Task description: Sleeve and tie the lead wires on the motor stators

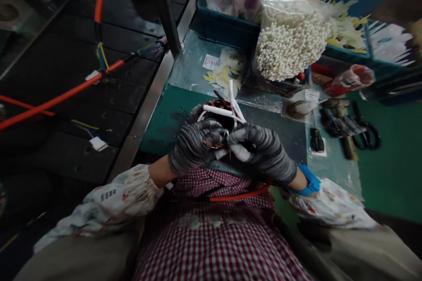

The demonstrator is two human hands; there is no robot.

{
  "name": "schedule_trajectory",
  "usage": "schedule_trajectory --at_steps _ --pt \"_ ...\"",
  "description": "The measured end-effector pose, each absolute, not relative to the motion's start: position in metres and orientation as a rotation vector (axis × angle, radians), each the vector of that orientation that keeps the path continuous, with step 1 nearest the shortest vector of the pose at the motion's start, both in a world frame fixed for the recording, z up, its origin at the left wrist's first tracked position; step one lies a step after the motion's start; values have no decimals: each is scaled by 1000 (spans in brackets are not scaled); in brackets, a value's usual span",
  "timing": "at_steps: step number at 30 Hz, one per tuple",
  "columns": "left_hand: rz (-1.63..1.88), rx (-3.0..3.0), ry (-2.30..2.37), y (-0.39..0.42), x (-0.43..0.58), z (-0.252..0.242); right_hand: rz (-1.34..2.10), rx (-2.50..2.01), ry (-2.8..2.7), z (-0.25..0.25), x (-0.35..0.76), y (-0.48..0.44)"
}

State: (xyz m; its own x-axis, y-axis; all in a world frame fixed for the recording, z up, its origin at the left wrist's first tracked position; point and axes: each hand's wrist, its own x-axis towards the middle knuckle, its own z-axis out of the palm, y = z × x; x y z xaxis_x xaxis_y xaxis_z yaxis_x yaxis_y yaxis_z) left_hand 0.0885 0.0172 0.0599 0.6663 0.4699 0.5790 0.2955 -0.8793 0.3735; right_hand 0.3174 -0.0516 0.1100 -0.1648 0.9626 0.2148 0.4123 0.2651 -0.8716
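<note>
Toward the near left corner of the green surface (163,114), a copper-wound coil (223,104) is being held: the left hand (197,144) is clamping it, seemingly steadying it; the right hand (265,148) is touching it, pinching unclear! Bagged white tubes (292,41) are waiting by the far edge, apparently for reach.

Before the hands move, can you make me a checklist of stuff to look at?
1. Gloves on: ok, a grey striped pair.
2. Left hand holding the wire coil: ok.
3. Right hand gripping something: cannot tell, too blurry.
4. White tubes in sight: ok, beyond the fingers.
5. Checked apron free of cables: not ok, an orange cable crosses it.
6. Screwdriver away from the coil: ok, off to the right.
</note>
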Motion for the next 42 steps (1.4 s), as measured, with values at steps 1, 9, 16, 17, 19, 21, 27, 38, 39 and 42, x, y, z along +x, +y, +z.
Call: schedule_trajectory --at_steps 1,9,16,17,19,21,27,38,39,42 --pt "1010 2647 633 17 88 60 880 -1258 -1760 105 319 -54" --pt "970 2591 666 15 89 59 866 -1192 -1958 92 330 -67" --pt "1024 2609 699 15 92 67 701 -1357 -1966 112 296 -29" --pt "1009 2624 695 15 92 67 596 -1407 -1940 112 292 -19" --pt "970 2653 663 17 89 65 443 -1415 -1896 110 291 -3" --pt "898 2697 615 21 84 63 324 -1385 -1811 111 299 3" --pt "797 3044 496 34 48 76 426 -1585 -1788 107 322 -20" --pt "496 3330 189 44 46 138 808 -1071 -2393 97 341 64" --pt "526 3338 226 41 44 136 786 -1048 -2402 98 342 66" --pt "689 3283 325 37 38 120 422 -1168 -2277 104 352 61"
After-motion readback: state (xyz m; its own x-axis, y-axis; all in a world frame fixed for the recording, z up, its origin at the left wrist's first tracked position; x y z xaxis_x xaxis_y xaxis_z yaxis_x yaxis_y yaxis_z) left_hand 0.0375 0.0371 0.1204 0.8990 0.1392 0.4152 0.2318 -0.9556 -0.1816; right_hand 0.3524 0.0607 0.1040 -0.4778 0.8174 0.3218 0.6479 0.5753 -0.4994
